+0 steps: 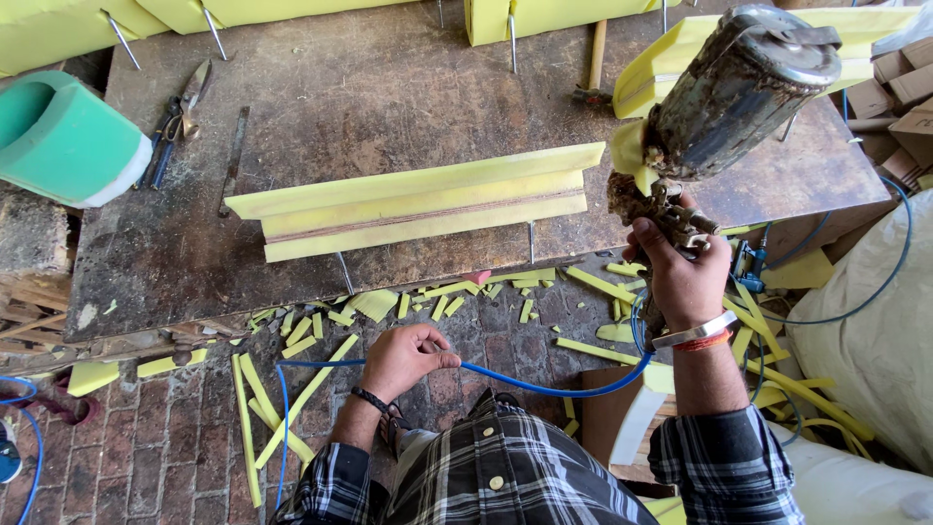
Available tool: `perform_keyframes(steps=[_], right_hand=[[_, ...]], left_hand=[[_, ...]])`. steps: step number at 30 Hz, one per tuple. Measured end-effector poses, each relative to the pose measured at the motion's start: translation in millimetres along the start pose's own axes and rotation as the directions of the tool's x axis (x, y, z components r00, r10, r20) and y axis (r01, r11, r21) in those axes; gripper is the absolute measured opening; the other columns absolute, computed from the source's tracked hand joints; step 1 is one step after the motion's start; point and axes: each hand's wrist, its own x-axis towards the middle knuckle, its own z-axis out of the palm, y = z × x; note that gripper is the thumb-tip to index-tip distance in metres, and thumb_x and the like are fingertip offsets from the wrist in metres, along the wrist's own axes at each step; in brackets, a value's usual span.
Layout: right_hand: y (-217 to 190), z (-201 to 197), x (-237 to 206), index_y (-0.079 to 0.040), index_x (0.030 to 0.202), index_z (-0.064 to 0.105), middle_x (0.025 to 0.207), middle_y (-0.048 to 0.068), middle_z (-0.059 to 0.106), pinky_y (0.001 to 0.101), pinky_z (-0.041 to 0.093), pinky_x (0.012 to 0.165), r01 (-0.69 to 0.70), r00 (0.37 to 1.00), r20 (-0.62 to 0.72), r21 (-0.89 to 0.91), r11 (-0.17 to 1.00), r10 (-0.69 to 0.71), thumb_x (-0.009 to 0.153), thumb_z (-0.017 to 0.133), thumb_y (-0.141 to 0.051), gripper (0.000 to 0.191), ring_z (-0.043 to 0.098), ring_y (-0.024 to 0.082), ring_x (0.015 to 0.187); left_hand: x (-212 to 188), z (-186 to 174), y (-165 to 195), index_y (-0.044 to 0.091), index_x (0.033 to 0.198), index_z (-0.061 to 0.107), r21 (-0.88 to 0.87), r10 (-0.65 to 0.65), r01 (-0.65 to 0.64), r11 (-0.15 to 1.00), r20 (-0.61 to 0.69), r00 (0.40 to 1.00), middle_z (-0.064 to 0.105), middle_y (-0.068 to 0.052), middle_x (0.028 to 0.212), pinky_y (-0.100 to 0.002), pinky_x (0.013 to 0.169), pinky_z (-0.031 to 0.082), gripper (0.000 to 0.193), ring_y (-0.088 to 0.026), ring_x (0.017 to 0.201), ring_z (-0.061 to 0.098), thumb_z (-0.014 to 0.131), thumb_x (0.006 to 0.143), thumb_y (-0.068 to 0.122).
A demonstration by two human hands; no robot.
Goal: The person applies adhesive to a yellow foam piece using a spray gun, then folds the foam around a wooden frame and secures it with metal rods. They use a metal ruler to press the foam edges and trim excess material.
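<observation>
My right hand [680,277] grips the handle of a grimy spray gun [680,209] with a large dirty metal cup [743,92] on top, held up at the right of the worktable. My left hand [406,355] is closed around the blue air hose [525,379], which runs from the gun across my lap. A long yellow foam-covered piece [418,199] with a brown seam lies on metal legs in the middle of the worn wooden table [389,87], to the left of the gun.
Scissors [180,117] and a green foam block [63,141] sit at the table's left. More yellow foam pieces [544,15] stand at the far edge. Yellow foam offcuts [379,306] litter the brick floor. A white sack [865,331] and cardboard boxes [899,87] are at the right.
</observation>
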Motion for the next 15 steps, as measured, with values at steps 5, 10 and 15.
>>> perform_keyframes(steps=[5, 10, 15], right_hand=[[0, -10, 3, 0.006, 0.137, 0.06, 0.096, 0.006, 0.07, 0.027, 0.059, 0.07, 0.038, 0.999, -0.021, -0.018, 0.999, -0.039, 0.101, 0.071, -0.004, 0.039, 0.068, 0.013, 0.077], [-2, -16, 5, 0.004, 0.139, 0.061, 0.098, 0.005, 0.07, 0.0263, 0.059, 0.07, 0.087, 0.994, -0.058, -0.041, 0.995, -0.089, 0.101, 0.071, -0.003, 0.04, 0.067, 0.011, 0.079], [-4, -20, 8, 0.006, 0.137, 0.062, 0.098, 0.007, 0.071, 0.0276, 0.059, 0.072, 0.11, 0.992, -0.057, -0.07, 0.992, -0.114, 0.104, 0.07, -0.003, 0.035, 0.067, 0.012, 0.08]], left_hand=[[7, 1, 7, 0.018, 0.088, 0.078, -0.019, 0.013, -0.013, 1.0, 0.003, 1.0, 0.077, 0.005, 0.072, -0.027, 0.058, 0.056, 0.037, -0.007, 0.065, 0.072, 0.088, 0.069, 0.048], [12, 4, 12, 0.017, 0.088, 0.078, -0.025, 0.059, -0.059, 0.998, -0.012, 0.998, 0.077, 0.005, 0.07, -0.027, 0.053, 0.054, 0.036, -0.007, 0.062, 0.071, 0.088, 0.07, 0.047], [16, 5, 16, 0.017, 0.089, 0.078, -0.004, 0.066, -0.066, 0.998, 0.001, 0.998, 0.076, 0.006, 0.069, -0.027, 0.049, 0.051, 0.035, -0.007, 0.058, 0.069, 0.086, 0.072, 0.047]])
